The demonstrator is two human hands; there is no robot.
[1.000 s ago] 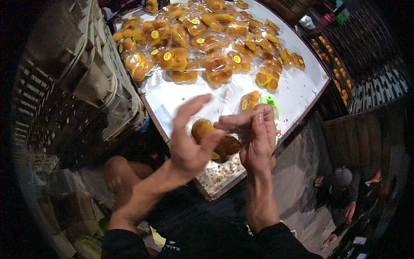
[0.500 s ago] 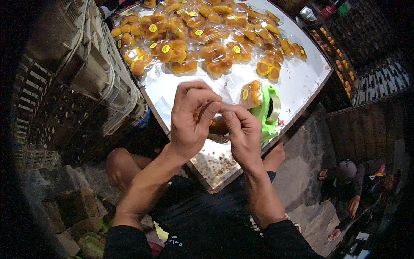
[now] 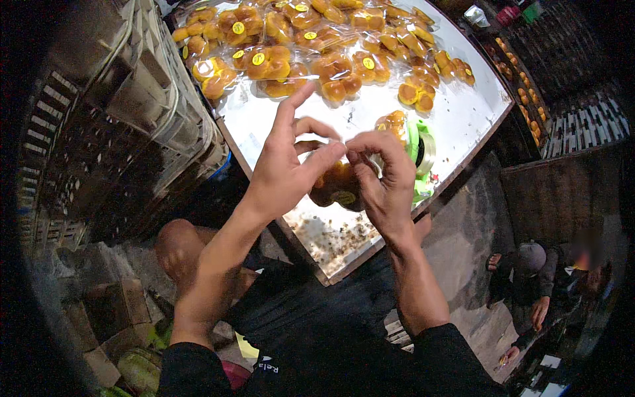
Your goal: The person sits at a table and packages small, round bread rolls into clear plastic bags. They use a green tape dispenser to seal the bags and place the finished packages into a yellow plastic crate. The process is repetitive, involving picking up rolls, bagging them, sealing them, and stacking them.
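Observation:
A clear plastic bag of golden-brown buns (image 3: 338, 188) with a yellow sticker hangs below my fingers, over the near part of the white tabletop (image 3: 264, 122). My left hand (image 3: 281, 165) pinches the gathered bag top between thumb and a fingertip, its index finger raised. Close against it, my right hand (image 3: 387, 182) has thumb and fingers closed on the same bag top and covers part of the bag. Just right of my hands stands a bright green tape dispenser (image 3: 414, 135) with a roll of tape (image 3: 426, 155). Another bagged bun pack (image 3: 392, 124) touches its far left side.
Many bagged buns (image 3: 317, 63) cover the far table. Stacked plastic crates (image 3: 149, 92) stand at left. Crumbs (image 3: 331, 231) dot the near corner. A rack of loose buns (image 3: 526, 92) is at far right. Another person (image 3: 532, 264) crouches at lower right; a cardboard box (image 3: 116, 311) sits lower left.
My left hand has opened up, its index finger now stretched upward while the thumb keeps pinching. The bun bag shows more clearly below. My right hand has shifted slightly right.

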